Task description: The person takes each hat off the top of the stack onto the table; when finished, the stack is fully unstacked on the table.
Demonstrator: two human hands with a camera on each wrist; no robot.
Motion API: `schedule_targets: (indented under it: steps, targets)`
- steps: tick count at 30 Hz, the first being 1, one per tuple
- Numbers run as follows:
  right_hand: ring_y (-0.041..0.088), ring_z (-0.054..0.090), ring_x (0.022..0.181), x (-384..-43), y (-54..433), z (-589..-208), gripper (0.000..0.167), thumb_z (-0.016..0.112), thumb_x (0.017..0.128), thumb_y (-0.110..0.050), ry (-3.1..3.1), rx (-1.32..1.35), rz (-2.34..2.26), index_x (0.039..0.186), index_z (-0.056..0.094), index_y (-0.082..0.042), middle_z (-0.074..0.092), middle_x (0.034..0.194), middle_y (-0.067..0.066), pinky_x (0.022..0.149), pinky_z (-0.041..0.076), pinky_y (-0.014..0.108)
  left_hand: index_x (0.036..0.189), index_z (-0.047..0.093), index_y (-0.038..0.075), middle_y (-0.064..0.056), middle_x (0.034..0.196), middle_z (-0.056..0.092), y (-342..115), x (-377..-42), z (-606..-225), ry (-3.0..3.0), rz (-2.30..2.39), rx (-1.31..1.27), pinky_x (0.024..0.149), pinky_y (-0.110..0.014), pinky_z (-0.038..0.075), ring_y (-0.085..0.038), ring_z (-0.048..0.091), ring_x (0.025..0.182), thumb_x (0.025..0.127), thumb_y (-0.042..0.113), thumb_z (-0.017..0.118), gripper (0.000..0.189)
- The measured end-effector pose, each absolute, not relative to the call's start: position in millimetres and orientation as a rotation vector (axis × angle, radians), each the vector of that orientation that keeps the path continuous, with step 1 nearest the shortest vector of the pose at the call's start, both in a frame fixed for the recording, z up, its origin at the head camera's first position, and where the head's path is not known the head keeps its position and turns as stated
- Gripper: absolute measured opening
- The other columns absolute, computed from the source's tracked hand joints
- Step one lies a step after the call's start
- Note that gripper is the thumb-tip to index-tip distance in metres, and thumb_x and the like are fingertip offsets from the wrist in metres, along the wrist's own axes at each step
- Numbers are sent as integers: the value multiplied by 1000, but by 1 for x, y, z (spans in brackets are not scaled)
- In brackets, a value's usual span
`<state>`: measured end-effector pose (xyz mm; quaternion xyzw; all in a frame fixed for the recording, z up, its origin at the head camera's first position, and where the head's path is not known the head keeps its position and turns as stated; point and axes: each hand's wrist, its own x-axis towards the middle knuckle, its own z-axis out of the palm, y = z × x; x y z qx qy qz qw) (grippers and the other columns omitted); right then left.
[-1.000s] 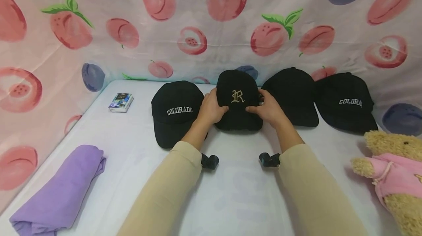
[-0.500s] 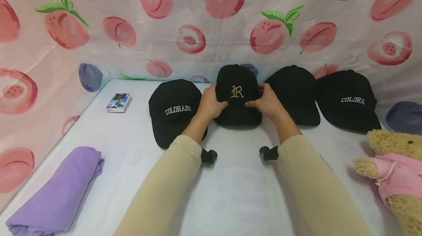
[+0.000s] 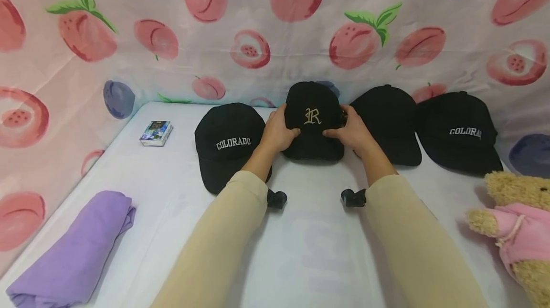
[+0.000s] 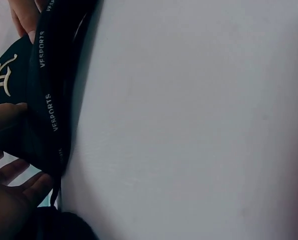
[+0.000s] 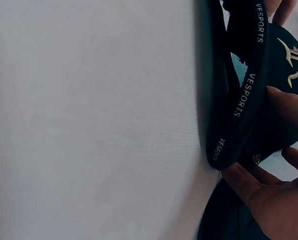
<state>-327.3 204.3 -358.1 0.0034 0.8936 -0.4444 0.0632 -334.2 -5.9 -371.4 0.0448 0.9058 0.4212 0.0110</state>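
A black baseball cap (image 3: pixel 312 112) with a gold embroidered "R" faces me in the middle of the head view. My left hand (image 3: pixel 278 130) grips its left side and my right hand (image 3: pixel 353 131) its right side, thumbs on the front, other fingers mostly hidden behind. White "VESPORTS" lettering runs along the brim (image 4: pixel 48 100) in the left wrist view. Just left of it lies a black cap (image 3: pixel 232 143) marked "COLORADO", partly covered by my left forearm. On the right, close to my right hand, sits a plain-fronted black cap (image 3: pixel 386 122).
Another black cap with white lettering (image 3: pixel 460 131) stands at the far right, beside a teddy bear (image 3: pixel 522 231) in pink. A small box (image 3: pixel 156 133) and a folded purple cloth (image 3: pixel 77 250) lie on the left of the white surface (image 3: pixel 313 250). Fruit-patterned fabric (image 3: pixel 301 50) hangs behind.
Both hands have raised the "R" cap slightly in the head view, keeping their grip. The head view has shifted a little; the other things lie as before.
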Motion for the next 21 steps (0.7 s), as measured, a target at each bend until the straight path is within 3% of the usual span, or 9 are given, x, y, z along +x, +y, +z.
schedule_targets:
  steps: [7,21]
  targets:
    - [42,22,157,-328,206,-363,97,72,96,-21,2751,-6,-1307,166,6,-6,17,171,24,126,23,57,165,22,14,-16,161,37,-1,-338,-376,2848,1319,131,123,-46,35,-32,41,148,98,21,71,83]
    - [44,29,153,-322,215,-370,93,70,97,-22,2761,-12,-1356,167,10,-10,28,165,28,124,28,58,166,19,12,-17,163,35,0,-335,-376,2909,1148,183,122,-45,36,-32,41,149,103,28,64,79]
